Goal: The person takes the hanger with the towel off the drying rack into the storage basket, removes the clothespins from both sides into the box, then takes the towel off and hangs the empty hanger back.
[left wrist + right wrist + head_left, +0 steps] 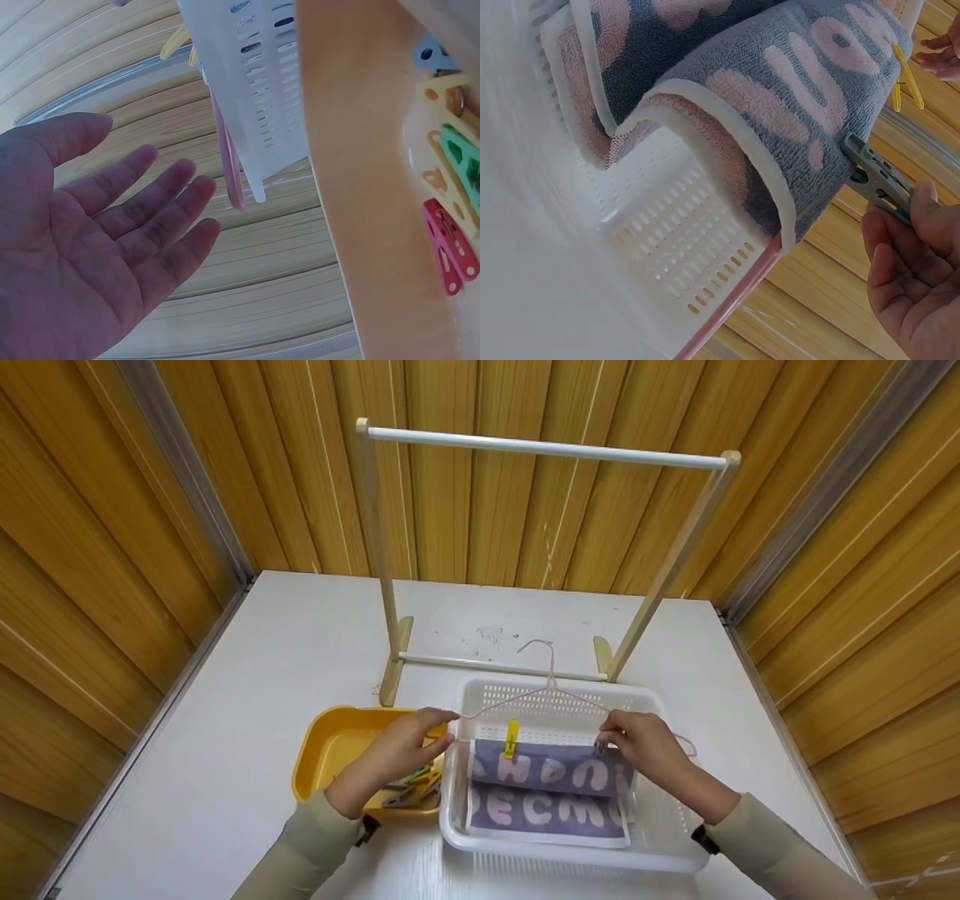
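Note:
My right hand (651, 746) pinches a grey clothespin (881, 184) between thumb and fingers, its jaws on the top fold of a towel. The blue-grey towel (536, 802) with pink letters hangs folded over the lower bar of a pink wire hanger (552, 684). A yellow clothespin (511, 739) clips the towel left of its middle. My left hand (401, 750) is by the hanger's left end in the head view; in the left wrist view its fingers are spread, with nothing in the palm.
Under the towel stands a white perforated basket (577, 859). Left of it, a yellow tub (315, 750) holds several clothespins (454, 247) of various colours. Behind them a drying rack with a white top rail (540, 446) stands on the white table (202, 720).

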Demonstrator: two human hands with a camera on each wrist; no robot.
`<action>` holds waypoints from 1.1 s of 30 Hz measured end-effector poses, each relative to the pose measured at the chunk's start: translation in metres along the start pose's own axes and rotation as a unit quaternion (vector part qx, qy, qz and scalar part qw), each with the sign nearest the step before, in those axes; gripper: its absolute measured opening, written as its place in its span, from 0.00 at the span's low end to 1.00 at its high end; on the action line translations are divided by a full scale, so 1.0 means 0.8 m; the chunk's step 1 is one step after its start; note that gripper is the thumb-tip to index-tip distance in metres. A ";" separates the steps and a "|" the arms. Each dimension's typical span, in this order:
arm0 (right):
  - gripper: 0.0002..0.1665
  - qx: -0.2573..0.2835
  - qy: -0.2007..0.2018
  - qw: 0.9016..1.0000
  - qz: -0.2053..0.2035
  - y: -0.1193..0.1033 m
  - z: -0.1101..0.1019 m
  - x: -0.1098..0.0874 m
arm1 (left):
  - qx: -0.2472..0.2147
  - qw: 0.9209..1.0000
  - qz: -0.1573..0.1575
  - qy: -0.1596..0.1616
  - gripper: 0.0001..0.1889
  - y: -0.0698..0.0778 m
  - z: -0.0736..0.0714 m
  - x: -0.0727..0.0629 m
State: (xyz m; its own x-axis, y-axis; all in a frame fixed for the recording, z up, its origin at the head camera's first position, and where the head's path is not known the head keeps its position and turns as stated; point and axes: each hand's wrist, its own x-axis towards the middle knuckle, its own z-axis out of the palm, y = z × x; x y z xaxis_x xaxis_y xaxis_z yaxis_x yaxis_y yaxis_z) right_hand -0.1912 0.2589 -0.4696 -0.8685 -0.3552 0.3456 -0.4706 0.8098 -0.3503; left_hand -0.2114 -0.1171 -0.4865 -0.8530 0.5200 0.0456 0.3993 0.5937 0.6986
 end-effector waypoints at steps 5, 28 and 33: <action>0.06 0.009 0.001 1.000 -0.003 0.001 -0.002 0.002 | 0.005 1.000 0.010 0.008 0.21 0.000 -0.001 -0.002; 0.13 0.041 0.025 0.999 0.006 -0.024 -0.029 0.007 | 0.020 1.000 0.001 -0.003 0.23 0.014 -0.012 -0.001; 0.13 0.051 0.035 0.998 0.005 -0.031 -0.036 0.008 | 0.002 1.000 0.007 0.000 0.24 0.027 -0.017 -0.001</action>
State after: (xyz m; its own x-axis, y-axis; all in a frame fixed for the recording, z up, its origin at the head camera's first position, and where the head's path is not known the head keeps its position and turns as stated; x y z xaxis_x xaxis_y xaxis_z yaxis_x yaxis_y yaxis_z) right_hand -0.1808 0.2500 -0.4341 -0.8623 -0.3108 0.3997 -0.4779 0.7603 -0.4399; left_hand -0.2067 -0.1133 -0.4616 -0.8474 0.5280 0.0562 0.4130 0.5889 0.6947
